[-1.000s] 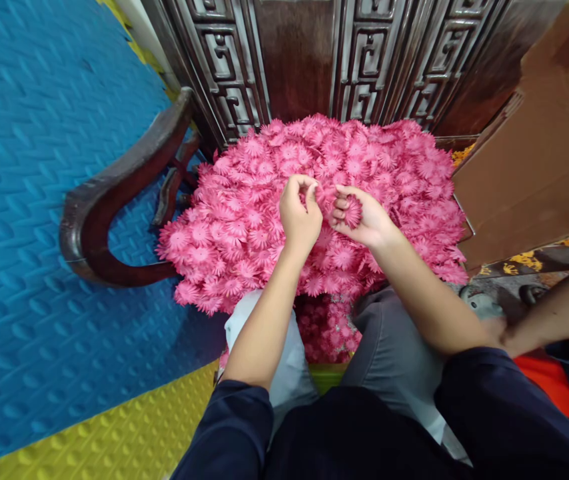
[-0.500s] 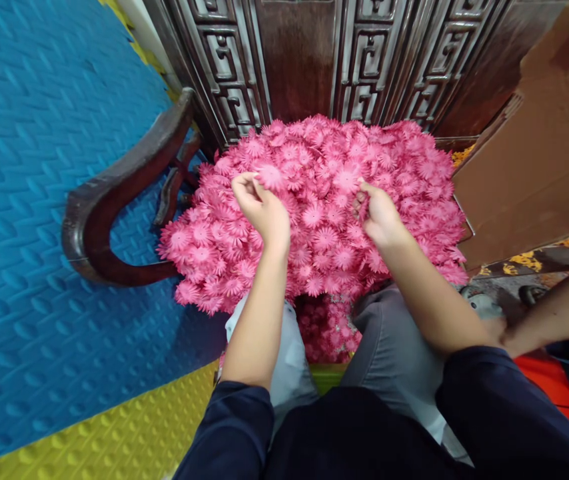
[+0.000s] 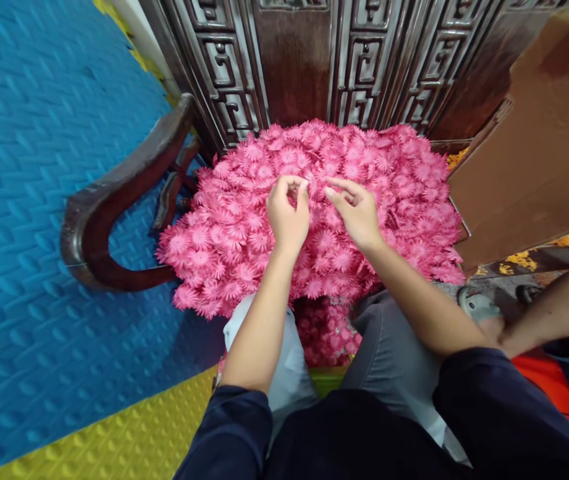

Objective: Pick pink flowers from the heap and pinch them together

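Observation:
A wide heap of pink artificial flowers lies in front of me, over my knees. Above its middle, my left hand has thumb and index finger pinched together at a pink flower, which blends into the heap behind. Close by on the right, my right hand is held with curled fingers, thumb and index tips near that same flower; what they grip is too small to make out. A small gap separates the two hands.
A curved dark wooden armrest stands at the left over a blue mat. Carved dark wood panels rise behind the flowers. Brown cardboard leans at the right, and another person's leg shows at the lower right.
My hands have moved in towards each other over the heap. The separate pink flowers seen at each hand's fingertips before are no longer distinct.

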`<control>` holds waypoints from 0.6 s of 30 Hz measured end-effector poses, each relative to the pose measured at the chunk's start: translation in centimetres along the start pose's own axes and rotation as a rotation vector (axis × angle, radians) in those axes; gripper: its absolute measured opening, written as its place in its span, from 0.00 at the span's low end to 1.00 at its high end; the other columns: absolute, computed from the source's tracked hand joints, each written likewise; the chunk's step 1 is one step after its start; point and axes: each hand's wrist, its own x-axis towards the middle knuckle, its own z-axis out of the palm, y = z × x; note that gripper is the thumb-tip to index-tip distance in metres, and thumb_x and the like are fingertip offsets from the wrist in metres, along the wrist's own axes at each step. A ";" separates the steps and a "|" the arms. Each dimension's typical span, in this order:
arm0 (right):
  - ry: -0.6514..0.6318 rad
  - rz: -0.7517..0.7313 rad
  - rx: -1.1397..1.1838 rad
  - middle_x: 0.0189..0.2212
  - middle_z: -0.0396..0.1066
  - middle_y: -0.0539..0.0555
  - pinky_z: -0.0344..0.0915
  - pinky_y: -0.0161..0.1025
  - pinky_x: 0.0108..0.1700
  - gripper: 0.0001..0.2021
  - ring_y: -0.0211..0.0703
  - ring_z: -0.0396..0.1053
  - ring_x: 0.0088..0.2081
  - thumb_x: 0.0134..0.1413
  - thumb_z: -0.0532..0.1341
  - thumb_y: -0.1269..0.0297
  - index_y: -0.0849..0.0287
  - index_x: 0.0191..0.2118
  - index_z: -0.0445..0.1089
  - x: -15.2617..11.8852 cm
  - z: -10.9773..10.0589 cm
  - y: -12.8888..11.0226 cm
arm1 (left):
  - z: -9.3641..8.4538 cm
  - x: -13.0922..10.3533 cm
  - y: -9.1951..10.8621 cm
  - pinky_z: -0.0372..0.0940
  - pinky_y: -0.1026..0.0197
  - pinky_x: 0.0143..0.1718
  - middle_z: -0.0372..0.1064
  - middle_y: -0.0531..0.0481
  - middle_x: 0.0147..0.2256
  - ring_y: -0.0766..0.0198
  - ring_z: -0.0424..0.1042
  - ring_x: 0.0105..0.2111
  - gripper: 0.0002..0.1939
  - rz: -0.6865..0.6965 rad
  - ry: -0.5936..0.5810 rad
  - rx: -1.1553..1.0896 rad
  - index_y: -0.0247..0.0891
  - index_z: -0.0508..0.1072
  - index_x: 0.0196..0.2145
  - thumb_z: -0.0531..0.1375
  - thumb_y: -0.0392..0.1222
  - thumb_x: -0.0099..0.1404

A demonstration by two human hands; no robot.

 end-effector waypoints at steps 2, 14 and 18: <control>0.012 -0.002 0.057 0.39 0.75 0.52 0.67 0.38 0.38 0.16 0.34 0.65 0.30 0.50 0.65 0.54 0.58 0.42 0.76 -0.3 0.5 -0.9 | 0.0 -0.1 0.3 0.61 0.60 0.40 0.72 0.51 0.31 0.63 0.69 0.34 0.05 0.022 -0.054 0.039 0.40 0.69 0.32 0.58 0.41 0.66; 0.092 -0.037 0.094 0.33 0.80 0.49 0.69 0.42 0.46 0.04 0.40 0.75 0.38 0.47 0.67 0.63 0.54 0.31 0.79 0.0 -0.2 -0.9 | 0.6 -0.5 0.4 0.61 0.61 0.39 0.72 0.52 0.31 0.64 0.69 0.34 0.06 0.067 -0.125 -0.006 0.40 0.71 0.29 0.60 0.37 0.64; 0.108 0.083 0.206 0.28 0.78 0.47 0.69 0.42 0.50 0.02 0.39 0.75 0.38 0.45 0.66 0.66 0.54 0.27 0.78 0.1 -0.2 -1.1 | 0.8 -0.5 0.2 0.62 0.62 0.39 0.72 0.51 0.30 0.64 0.69 0.34 0.06 0.035 -0.089 -0.055 0.40 0.70 0.28 0.60 0.37 0.64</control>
